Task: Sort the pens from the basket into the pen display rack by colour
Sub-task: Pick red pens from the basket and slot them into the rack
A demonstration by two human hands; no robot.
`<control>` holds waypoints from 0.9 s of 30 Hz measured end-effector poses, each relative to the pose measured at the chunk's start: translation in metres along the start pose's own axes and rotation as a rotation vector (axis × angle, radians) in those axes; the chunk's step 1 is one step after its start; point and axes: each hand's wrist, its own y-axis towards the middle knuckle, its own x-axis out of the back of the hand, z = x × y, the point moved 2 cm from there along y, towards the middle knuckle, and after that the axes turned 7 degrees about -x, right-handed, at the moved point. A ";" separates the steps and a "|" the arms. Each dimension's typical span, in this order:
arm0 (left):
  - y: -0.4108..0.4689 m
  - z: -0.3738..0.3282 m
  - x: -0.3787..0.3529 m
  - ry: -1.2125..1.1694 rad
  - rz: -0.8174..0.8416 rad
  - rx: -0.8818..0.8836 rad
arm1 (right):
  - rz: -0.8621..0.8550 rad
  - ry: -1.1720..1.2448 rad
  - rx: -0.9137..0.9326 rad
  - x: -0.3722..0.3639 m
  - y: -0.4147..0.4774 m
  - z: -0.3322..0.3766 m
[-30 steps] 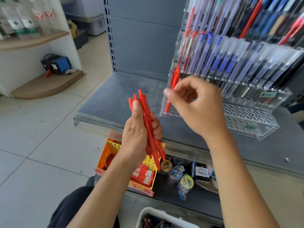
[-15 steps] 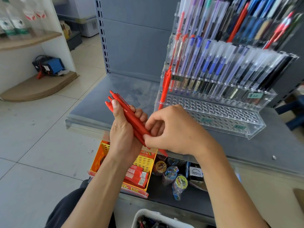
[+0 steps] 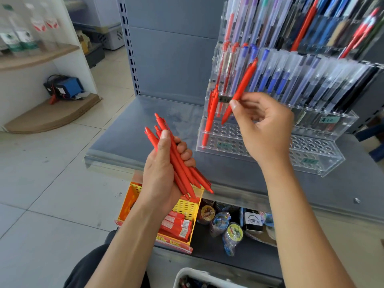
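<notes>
Above the rack's (image 3: 268, 151) empty front holes, right hand (image 3: 265, 129) pinching one red pen (image 3: 241, 90), left hand (image 3: 164, 173) clutching red pens (image 3: 182, 169)

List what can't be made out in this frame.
- Head view, basket: cut off by bottom edge; contents unclear.
- Rack price labels: too small and blurred to read.
- Rack's top pens: cut off by top edge, blurred.
- Bundle in left hand: count hidden by fingers and overlap.
- Right hand covers some rack holes behind the red pen.

One red pen (image 3: 239, 93) in the right hand (image 3: 264, 129), several red pens (image 3: 178, 161) in the left hand (image 3: 164, 173).
</notes>
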 end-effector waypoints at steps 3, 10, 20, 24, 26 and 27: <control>0.000 0.001 -0.001 0.033 0.017 0.003 | 0.015 0.003 -0.023 -0.008 0.004 -0.008; 0.002 0.001 0.001 0.079 0.025 0.009 | -0.002 0.007 -0.018 -0.013 0.010 -0.009; 0.000 0.000 -0.003 0.111 0.023 -0.002 | 0.138 -0.207 -0.066 -0.021 0.006 -0.013; -0.002 -0.001 -0.003 0.168 0.047 -0.029 | 0.017 -0.341 -0.050 -0.024 0.000 -0.010; -0.004 -0.002 -0.003 0.206 0.066 -0.049 | 0.015 -0.326 -0.065 -0.024 0.000 -0.009; -0.004 -0.002 -0.003 0.219 0.076 -0.055 | 0.025 -0.314 -0.073 -0.024 0.000 -0.010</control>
